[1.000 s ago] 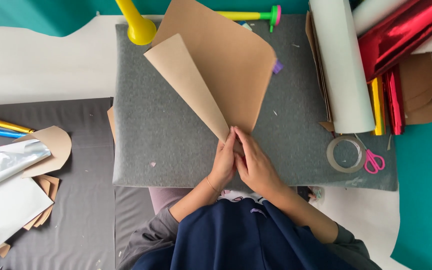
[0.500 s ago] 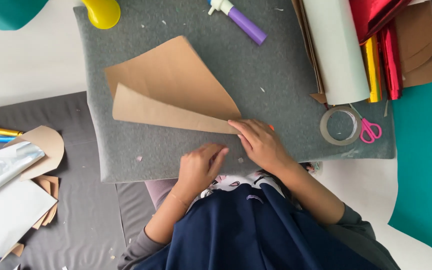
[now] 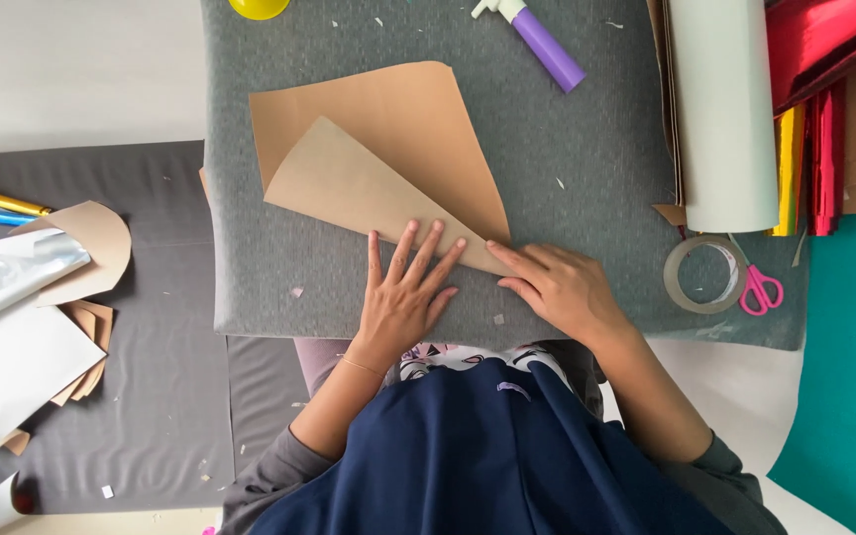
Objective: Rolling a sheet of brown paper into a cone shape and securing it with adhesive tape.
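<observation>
A sheet of brown paper (image 3: 388,139) lies rolled into a flat cone on the grey felt board (image 3: 587,188), its point toward me. My left hand (image 3: 403,292) rests flat with fingers spread on the lower flap of the cone. Just to its right, my right hand (image 3: 557,287) presses its fingertips on the cone's pointed tip. Neither hand grips anything.
A purple glue bottle (image 3: 545,42) and a yellow object (image 3: 258,8) lie at the board's far edge. A white roll (image 3: 723,109), red and yellow foil sheets (image 3: 824,119), a tape ring (image 3: 701,274) and pink scissors (image 3: 760,287) sit right. Paper scraps (image 3: 32,297) lie left.
The cone has been turned and laid down flatter, its open end now pointing left. My left hand moved up from the board's edge and spread flat on the paper; the right stays at the tip.
</observation>
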